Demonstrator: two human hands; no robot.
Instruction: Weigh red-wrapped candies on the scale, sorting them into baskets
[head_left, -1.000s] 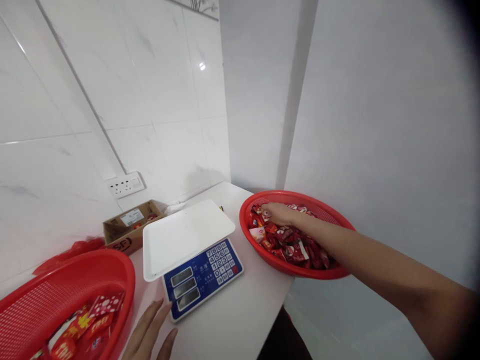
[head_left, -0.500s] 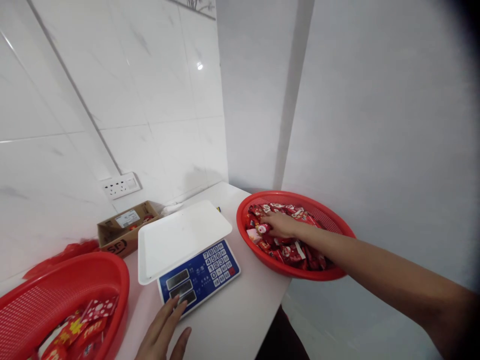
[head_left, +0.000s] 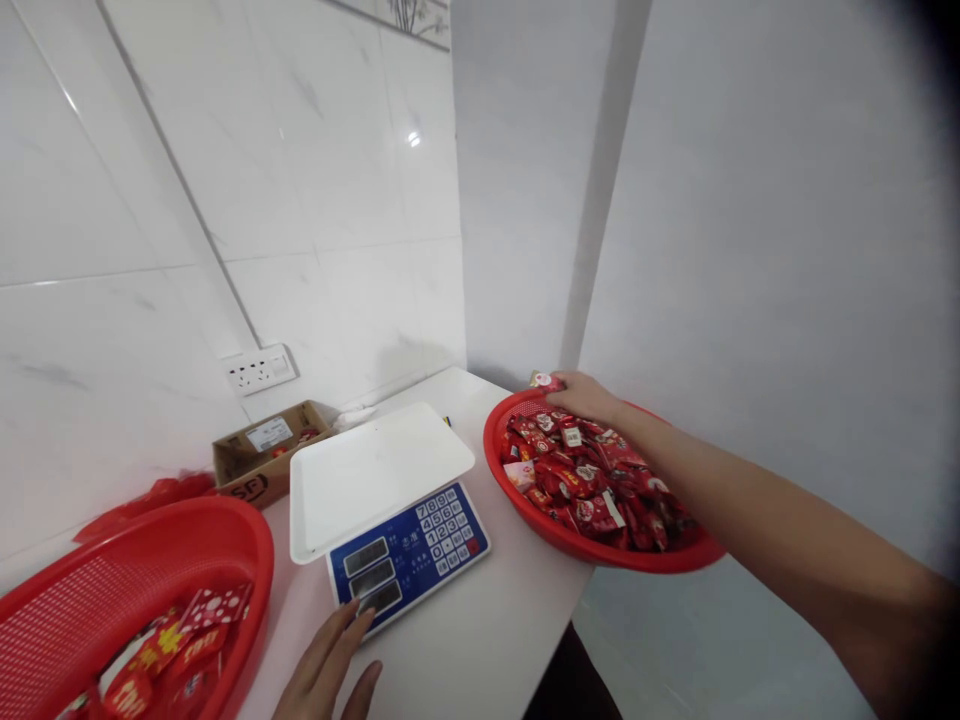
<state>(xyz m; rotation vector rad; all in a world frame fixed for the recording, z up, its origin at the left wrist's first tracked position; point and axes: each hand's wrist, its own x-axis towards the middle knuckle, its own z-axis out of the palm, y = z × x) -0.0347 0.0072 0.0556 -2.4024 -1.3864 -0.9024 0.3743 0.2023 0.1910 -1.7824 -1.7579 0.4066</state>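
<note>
My right hand is closed on a small red wrapped candy, held above the far rim of the right red basket. Below it, that basket holds a heap of red candy packets. My left hand lies with fingers apart at the front left corner of the blue and white digital scale, its fingertips by the display windows. The white weighing tray on the scale bears nothing.
A second red basket with several red packets stands at the lower left. Behind it are an open cardboard box and a red plastic bag. A wall socket sits above the white table.
My right hand has risen out of the candy heap to above the basket's far rim, with a wrapped candy in its fingers. My left hand has stayed by the scale.
</note>
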